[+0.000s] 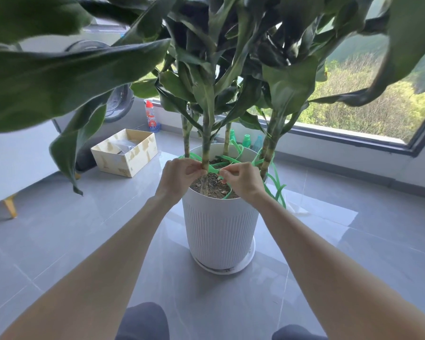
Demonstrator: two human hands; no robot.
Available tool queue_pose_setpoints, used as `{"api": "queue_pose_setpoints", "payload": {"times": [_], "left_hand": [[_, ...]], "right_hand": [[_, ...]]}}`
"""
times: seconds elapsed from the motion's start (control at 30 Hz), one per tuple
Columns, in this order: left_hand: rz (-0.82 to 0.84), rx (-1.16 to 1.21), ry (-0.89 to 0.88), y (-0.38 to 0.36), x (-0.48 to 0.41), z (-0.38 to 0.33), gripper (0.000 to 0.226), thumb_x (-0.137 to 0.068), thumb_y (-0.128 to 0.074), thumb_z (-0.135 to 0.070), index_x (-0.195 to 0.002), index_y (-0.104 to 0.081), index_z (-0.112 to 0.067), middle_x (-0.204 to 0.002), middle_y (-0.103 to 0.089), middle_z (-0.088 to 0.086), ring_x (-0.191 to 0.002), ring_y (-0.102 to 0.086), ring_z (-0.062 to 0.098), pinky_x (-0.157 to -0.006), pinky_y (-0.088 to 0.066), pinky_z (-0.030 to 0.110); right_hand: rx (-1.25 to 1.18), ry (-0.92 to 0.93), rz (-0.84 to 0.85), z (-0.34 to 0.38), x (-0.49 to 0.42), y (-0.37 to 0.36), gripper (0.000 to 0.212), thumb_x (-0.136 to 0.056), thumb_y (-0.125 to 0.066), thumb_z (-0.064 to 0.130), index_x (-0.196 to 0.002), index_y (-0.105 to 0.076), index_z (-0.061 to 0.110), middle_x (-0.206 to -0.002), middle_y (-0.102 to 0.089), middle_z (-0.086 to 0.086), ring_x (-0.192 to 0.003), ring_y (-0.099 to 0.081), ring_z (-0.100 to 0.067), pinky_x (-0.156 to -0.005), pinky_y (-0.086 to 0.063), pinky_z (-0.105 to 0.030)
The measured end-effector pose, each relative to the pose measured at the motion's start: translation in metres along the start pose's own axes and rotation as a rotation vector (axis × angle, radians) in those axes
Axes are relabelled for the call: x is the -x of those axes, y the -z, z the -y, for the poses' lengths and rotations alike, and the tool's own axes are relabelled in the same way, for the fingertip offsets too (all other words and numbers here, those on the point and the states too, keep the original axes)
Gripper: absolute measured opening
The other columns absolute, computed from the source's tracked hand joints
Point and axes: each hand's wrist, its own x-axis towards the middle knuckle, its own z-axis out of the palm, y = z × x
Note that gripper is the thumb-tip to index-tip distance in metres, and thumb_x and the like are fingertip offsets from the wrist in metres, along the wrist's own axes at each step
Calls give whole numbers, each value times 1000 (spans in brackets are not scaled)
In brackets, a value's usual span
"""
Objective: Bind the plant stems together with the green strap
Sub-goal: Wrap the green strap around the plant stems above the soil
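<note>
The left hand and right hand each pinch the green strap beside the nearest stem, above the pot. The strap lies loosely round the stems. Tying seems to be under way; next the ends need crossing and pulling snug.

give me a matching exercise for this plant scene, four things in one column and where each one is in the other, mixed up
Things
1. white ribbed plastic plant pot
2. thin green strap
3. open beige cardboard box
4. white bottle with a red cap

Places
A. left of the pot, top open
B. pinched by the left hand and right hand
C. standing on a round white saucer
D. just behind the box

Pairs: 1-C, 2-B, 3-A, 4-D
</note>
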Motion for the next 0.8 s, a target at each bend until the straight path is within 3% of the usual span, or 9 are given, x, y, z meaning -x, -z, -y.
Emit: {"api": "queue_pose_setpoints", "payload": {"times": [0.1, 0.23, 0.4, 0.53, 0.67, 0.8], "left_hand": [[-1, -21, -10, 0, 0, -1, 20, -77, -75, -10, -98, -74, -8, -87, -72, -3, -75, -65, 0, -81, -50, 10], [-5, -46, -6, 0, 1, -3, 21, -78, -75, -9, -99, -74, -7, -88, -73, 0, -72, -64, 0, -77, -47, 5], [-52, -71, 30, -3, 3, -7, 18, -77, -76, -12, -96, -74, -9, -86, -74, 1, -73, -67, 5, -82, -54, 22], [-122, -167, 98, -3, 2, -6, 21, -75, -79, -28, -86, -74, -11, -81, -74, 5, -70, -68, 12, -78, -52, 27], [-141, -236, 100, -3, 2, -6, 24, -75, -77, -34, -84, -77, -12, -79, -74, 6, -72, -67, 17, -77, -51, 30], [-132, -188, 72, -5, 4, -8, 19, -77, -77, -27, -84, -77, -10, -78, -74, 6, -70, -65, 16, -74, -48, 27]], "right_hand": [[-11, 4, 0, 0, 0, 2, 14, -89, -66, 27, -87, -78, 19, -71, -72, 1, -34, -40, -2, -45, -32, -21], [-23, 12, 13, 0, 3, 5, 13, -87, -69, 26, -82, -78, 18, -59, -66, 6, -31, -40, -2, -44, -30, -20], [-41, 89, 74, -1, 11, 13, 12, -85, -70, 21, -82, -78, 13, -74, -74, -3, -35, -33, -4, -40, -27, -12], [-12, 142, 146, 1, 19, 26, 13, -87, -68, 18, -89, -77, 9, -38, -52, 23, -31, -35, -4, -37, -25, -10], [-9, 150, 251, 1, 23, 35, 15, -88, -68, 19, -86, -77, 7, -46, -60, 18, -37, -50, 3, -41, -33, -8], [-37, 76, 399, 3, 20, 40, 12, -87, -69, 16, -86, -76, 7, -62, -70, 9, -50, -64, -1, -54, -53, -15]]}}
